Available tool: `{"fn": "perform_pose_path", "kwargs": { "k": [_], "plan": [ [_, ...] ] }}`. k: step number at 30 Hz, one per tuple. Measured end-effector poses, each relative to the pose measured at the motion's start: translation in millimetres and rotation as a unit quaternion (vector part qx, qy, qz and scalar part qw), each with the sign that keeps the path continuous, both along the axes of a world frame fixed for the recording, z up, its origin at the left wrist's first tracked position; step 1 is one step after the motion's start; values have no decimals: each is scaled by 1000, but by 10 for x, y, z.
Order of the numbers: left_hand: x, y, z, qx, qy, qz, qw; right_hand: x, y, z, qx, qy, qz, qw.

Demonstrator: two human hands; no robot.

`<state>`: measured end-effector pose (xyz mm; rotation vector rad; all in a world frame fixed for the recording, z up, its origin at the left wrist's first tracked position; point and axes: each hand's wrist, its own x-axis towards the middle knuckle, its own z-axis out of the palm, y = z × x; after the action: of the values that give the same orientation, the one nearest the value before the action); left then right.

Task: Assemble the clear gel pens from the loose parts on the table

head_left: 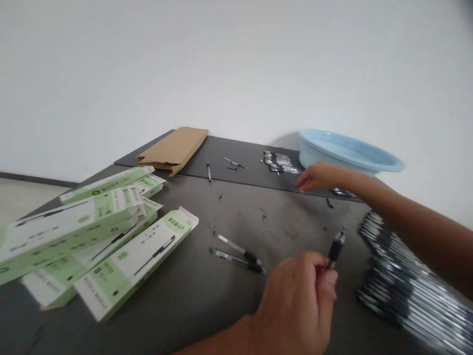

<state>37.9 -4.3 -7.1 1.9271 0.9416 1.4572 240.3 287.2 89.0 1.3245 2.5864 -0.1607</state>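
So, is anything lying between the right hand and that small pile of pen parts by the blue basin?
Nothing visible. The right hand sits just right of the pile of pen parts, with only bare dark mat between them.

Dark table (229,291) bears boxes (111,246), pens (236,254), basin (347,153).

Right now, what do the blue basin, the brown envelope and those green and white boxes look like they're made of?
The blue basin looks like moulded plastic: smooth, even pale blue with a soft sheen and a rolled rim. The brown envelope looks like matte kraft paper, flat and creased at the open end. The green and white boxes look like thin printed cardboard, with folded end flaps; whether they are coated I cannot tell.
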Motion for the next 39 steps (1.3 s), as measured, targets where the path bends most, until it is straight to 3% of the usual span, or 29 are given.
{"fn": "perform_pose_path", "kwargs": {
  "k": [4,7,13,20,30,39],
  "plan": [
    [7,-15,2,-8,18,-19,1000,384,-297,-25,0,9,-11,1000],
    [6,-33,9,-8,27,-13,1000,452,-354,-62,23,33,-11,999],
    [70,-17,-99,-26,38,-8,999,78,52,-278,79,68,-16,994],
    [81,50,-342,-74,76,9,994,-291,596,-577,80,58,-33,995],
    [56,80,-425,-82,128,-22,988,-347,778,-626,37,50,-54,997],
    [82,96,-397,-58,119,-10,991,-443,689,-537,16,57,-53,997]
  ]
}}
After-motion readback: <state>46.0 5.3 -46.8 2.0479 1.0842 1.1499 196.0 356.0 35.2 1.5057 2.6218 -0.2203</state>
